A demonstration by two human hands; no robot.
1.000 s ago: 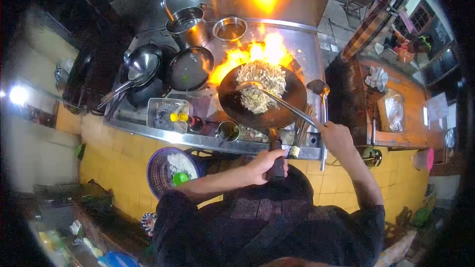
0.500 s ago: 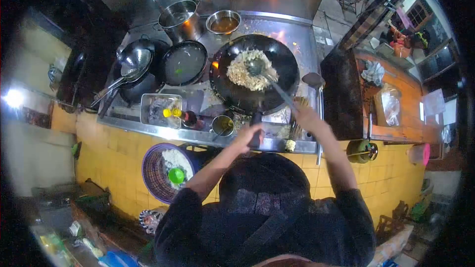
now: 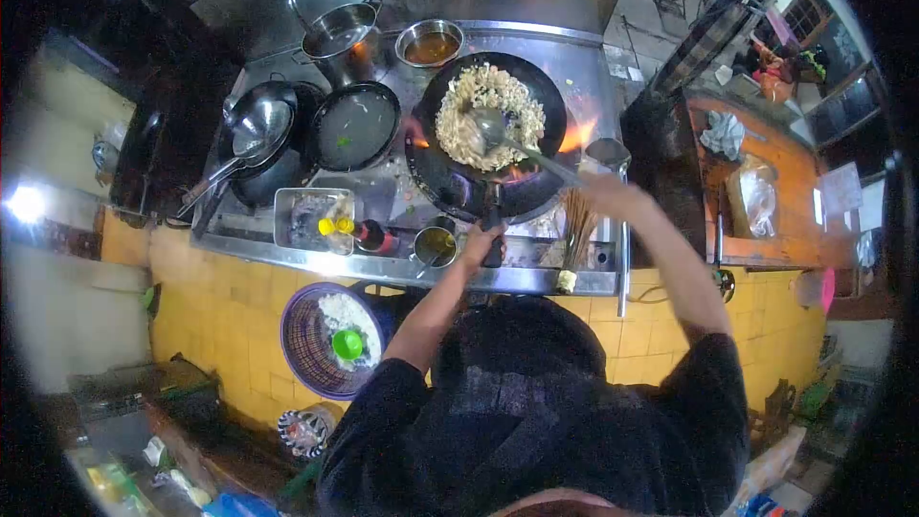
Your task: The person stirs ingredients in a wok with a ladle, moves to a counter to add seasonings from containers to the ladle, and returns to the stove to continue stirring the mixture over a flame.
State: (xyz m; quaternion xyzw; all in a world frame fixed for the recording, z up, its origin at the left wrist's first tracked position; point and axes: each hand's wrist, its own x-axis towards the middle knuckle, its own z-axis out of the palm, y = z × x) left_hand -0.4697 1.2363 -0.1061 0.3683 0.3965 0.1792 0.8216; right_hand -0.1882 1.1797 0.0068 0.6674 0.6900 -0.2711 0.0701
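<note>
- Left hand [image 3: 479, 246] is gripping wok handle [image 3: 495, 255] near the stove's [image 3: 536, 280] front edge.
- Right hand [image 3: 607, 193] is gripping ladle [image 3: 491, 129]; its bowl is touching rice-like food [image 3: 476, 88].
- Wok [image 3: 552, 96] is holding the food, sitting right of stove centre; flames [image 3: 577, 136] showing beside it.

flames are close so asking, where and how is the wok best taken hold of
Probably by its straight handle, from the person's side: it sticks out toward the body, while a flame flares at the right of the wok. The left hand grips it there.
</note>
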